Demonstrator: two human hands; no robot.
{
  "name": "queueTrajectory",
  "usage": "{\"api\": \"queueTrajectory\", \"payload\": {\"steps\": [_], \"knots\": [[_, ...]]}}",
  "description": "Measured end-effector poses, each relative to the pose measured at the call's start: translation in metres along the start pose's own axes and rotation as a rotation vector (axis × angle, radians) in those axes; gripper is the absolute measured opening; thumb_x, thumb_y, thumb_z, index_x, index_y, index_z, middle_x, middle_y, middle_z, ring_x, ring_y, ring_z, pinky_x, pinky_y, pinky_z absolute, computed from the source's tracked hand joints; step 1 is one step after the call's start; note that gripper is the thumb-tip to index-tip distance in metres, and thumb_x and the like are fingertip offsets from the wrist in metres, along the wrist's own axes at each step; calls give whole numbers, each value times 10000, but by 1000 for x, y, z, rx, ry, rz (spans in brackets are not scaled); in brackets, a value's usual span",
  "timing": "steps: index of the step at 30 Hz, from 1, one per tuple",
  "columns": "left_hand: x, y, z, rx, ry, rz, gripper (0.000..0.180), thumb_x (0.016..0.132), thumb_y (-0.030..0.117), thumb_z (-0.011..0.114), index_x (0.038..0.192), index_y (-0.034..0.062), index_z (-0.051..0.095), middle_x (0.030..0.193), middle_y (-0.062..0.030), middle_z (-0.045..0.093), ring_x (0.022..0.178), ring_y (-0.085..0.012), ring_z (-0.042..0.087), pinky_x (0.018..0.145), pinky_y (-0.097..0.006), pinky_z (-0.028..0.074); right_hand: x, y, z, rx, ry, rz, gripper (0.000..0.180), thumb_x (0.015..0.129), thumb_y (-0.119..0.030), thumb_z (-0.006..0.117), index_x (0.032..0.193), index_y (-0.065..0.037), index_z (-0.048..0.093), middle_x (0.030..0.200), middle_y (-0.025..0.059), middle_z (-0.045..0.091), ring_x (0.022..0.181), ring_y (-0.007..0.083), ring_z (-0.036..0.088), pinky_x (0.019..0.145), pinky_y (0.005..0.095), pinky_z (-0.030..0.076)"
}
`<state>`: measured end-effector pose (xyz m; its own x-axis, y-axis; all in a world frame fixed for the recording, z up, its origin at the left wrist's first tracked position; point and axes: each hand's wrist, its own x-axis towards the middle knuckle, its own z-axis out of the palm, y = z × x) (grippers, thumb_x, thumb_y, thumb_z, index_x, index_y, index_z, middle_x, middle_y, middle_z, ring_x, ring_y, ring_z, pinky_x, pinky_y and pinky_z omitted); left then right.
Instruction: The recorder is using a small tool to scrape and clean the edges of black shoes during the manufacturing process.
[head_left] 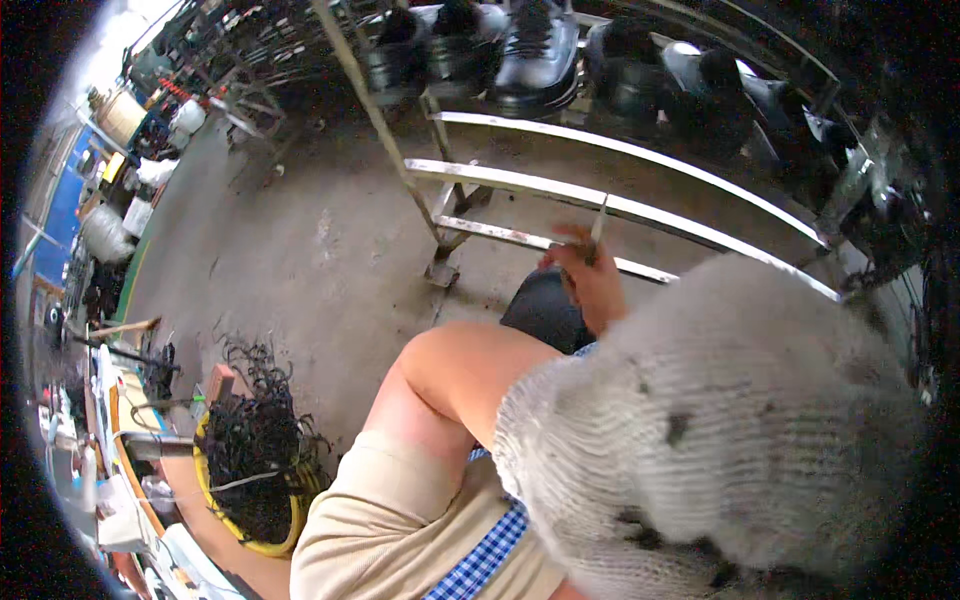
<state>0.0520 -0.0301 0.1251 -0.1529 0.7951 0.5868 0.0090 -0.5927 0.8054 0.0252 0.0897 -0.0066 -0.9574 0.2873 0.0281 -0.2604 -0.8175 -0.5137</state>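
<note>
Fingers of the left hand (590,285) are pinched round a thin pale tool (598,228), perhaps a brush or blade handle, which stands nearly upright out of the top of the grip. That hand hovers just over a dark shoe (545,310), seen only as a rounded black shape behind the bent elbow; whether the tool's lower end touches the shoe cannot be told. The right hand (720,430) wears a thick grey knitted glove with dark stains and fills the lower right of the view, so close to the camera that it is blurred; I cannot tell whether it is clenched or loose, nor whether it holds anything.

Low on the left, a round yellow basin (225,520) sits on the concrete floor (290,260), heaped with tangled black scraps (255,440), thin and stringy; a few strands spill over its rim onto the floor. Beyond the hands stands a metal rack (600,200) with pale, worn rails, and on its upper level a row of black shoes (535,50) is lined up side by side. A cluttered workbench (110,420) runs along the far left edge.
</note>
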Motion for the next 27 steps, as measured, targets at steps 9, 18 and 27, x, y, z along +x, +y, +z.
{"api": "queueTrajectory", "payload": {"steps": [9,18,27], "knots": [[1,-64,68,-13,-109,-59,412,866,202,591,1204,-17,504,1136,-146,584,967,-260,606,832,-372,505,-58,-5,-45,-695,382,-104,205,878,-165,598,1028,-25,597,765,14,604,603,63,483,512,213,364],[-17,-165,211,85,-223,-29,418,870,230,580,1212,2,503,1123,-120,592,950,-251,608,823,-377,502,-75,8,-81,-566,518,-167,168,891,-162,594,1015,-50,614,670,12,587,445,2,359,393,167,237],[-39,-214,294,133,-349,12,424,874,259,569,1219,21,502,1111,-94,600,933,-242,609,814,-382,500,-78,20,-114,-593,444,-255,189,892,-168,585,1039,-52,609,693,15,587,451,29,360,402,188,258]]}}
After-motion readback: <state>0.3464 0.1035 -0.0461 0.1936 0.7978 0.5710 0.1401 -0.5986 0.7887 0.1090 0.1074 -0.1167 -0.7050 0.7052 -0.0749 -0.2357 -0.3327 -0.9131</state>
